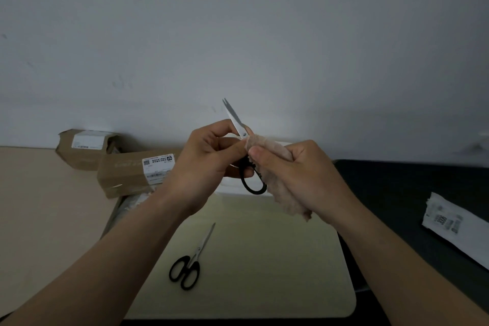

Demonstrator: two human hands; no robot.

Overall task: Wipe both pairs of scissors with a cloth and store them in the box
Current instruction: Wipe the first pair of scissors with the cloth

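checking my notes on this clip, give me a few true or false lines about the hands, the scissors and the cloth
1. The left hand holds the raised scissors with the blades pointing up. True.
2. The second scissors lie on the pale mat. True.
3. The cloth lies flat on the mat. False: the right hand grips it against the raised scissors.
4. The second scissors are already in a box. False: they lie in the open on the mat; the cardboard boxes sit at the back left.
5. Both pairs have red handles. False: the handles are black.
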